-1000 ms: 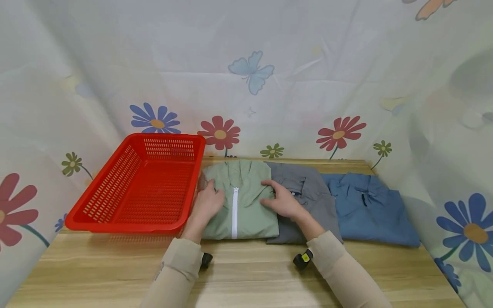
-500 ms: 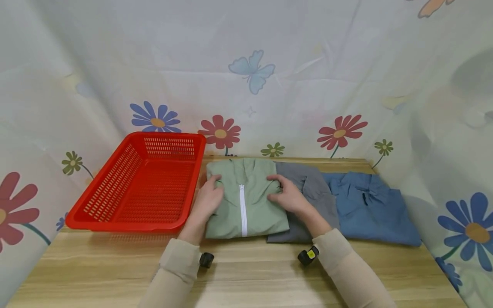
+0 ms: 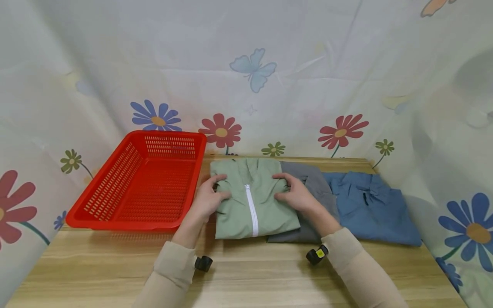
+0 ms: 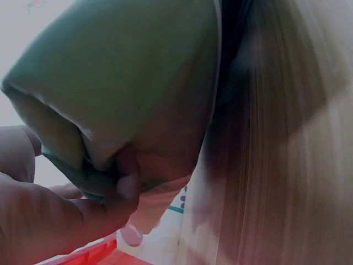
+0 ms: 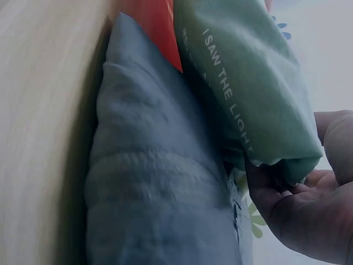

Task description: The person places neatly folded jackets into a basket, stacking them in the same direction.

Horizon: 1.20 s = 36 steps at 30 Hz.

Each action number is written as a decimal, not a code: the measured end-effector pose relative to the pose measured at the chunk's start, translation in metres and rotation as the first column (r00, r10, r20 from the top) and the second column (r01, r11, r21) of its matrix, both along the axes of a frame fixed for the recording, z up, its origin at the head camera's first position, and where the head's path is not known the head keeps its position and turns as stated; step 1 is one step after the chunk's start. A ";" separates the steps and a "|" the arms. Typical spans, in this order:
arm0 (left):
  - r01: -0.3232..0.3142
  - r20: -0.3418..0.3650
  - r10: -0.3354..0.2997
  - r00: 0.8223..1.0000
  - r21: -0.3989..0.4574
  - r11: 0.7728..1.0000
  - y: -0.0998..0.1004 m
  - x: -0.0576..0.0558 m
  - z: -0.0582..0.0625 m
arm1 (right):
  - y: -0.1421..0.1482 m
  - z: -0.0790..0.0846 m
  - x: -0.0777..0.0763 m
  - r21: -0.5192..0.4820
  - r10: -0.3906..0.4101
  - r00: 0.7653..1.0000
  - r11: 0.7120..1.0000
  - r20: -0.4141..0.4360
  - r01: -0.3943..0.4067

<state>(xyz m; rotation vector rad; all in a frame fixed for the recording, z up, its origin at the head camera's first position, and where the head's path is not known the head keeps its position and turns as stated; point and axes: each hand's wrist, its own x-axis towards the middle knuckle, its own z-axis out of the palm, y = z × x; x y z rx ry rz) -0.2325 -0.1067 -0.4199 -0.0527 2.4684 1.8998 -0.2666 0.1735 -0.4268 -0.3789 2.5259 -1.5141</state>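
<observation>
Green jacket point(image 3: 235, 216): folded, zip up, seemingly lifted off the counter point(image 3: 250, 273), mid-view; clock directions run from it, 12 away from the person.
Left hand point(image 3: 205, 199): grips its 9 o'clock side.
Right hand point(image 3: 298, 194): grips its 3 o'clock side.
Done: folding and pick-up, it seems.
Left: setting it down; grey garment point(image 3: 310, 173) and blue garment point(image 3: 379, 216) lie folded at 3 o'clock, unheld.
Edges: red basket point(image 3: 127, 226) rim at 9 o'clock, near; grey garment partly beneath; curtain point(image 3: 192, 64) at 12.
Room: bare counter at 6; basket floor at 9, uncovered.
</observation>
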 end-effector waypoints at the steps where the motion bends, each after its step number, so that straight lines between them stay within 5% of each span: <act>1: -0.001 -0.004 0.001 1.000 0.010 1.000 0.000 0.000 0.000 | 0.001 0.001 0.000 -0.005 0.004 1.000 1.000 -0.001 -0.004; 13: 0.001 0.001 -0.001 1.000 0.086 0.996 0.001 0.011 0.013 | 0.014 0.016 0.007 -0.032 0.046 0.999 0.998 0.026 -0.046; 24: 0.036 0.121 -0.071 0.990 0.270 0.962 -0.011 0.015 0.026 | 0.015 0.035 0.013 -0.078 0.047 0.999 0.996 0.027 -0.044; 36: 0.070 0.099 -0.091 0.991 0.200 0.977 -0.022 0.014 0.039 | 0.006 0.049 0.016 -0.095 0.026 1.000 0.995 -0.008 -0.027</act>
